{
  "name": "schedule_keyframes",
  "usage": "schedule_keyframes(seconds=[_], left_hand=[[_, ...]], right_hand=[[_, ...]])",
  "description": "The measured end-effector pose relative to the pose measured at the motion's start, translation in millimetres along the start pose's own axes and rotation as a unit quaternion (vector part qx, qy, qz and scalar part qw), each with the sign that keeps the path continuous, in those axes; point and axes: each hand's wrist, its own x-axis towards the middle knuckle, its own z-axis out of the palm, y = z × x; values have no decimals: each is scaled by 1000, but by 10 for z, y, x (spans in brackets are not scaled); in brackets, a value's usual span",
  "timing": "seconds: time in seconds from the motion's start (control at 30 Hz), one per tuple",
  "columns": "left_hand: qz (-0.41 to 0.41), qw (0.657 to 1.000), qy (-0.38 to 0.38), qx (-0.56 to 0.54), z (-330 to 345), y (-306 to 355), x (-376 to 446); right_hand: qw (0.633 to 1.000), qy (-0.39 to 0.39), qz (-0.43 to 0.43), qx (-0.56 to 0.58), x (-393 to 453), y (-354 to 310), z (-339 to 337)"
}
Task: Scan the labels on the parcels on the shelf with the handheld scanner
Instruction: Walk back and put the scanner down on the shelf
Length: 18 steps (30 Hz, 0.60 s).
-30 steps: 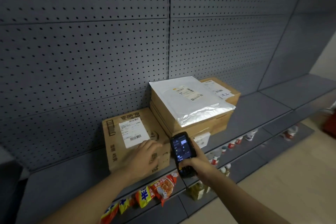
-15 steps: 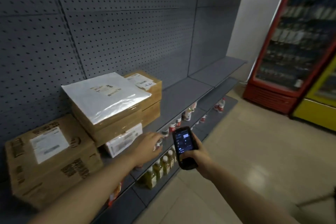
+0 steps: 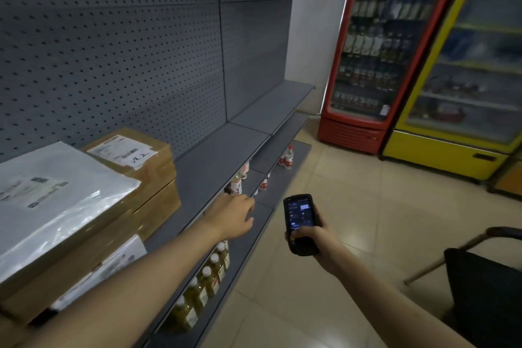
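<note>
Curled round the black slab-shaped scanner (image 3: 300, 223), the right hand (image 3: 316, 240) grips it over the tiled floor, screen lit, text unreadable. Left hand (image 3: 233, 215) hovers with loose fingers, holding nothing, above the grey metal shelf (image 3: 214, 161). Cardboard parcels (image 3: 135, 178) stack there under a glossy plastic mailer (image 3: 53, 198), cut off at the frame's edge; labels blurred.

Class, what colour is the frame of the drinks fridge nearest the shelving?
Red; the fridge beside it is yellow-framed. The head view shows it best.
</note>
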Motion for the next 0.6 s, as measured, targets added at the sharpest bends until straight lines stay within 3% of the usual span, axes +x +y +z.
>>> schedule_keyframes(seconds=[0.4,0.6], left_hand=[[41,992,-93,71,225,-124,1850],[44,992,-102,62,377,-142,2914]], right_hand=[[994,88,-21,57,1105,-602,-662],[994,88,-17,68,1865,-960,-1098]])
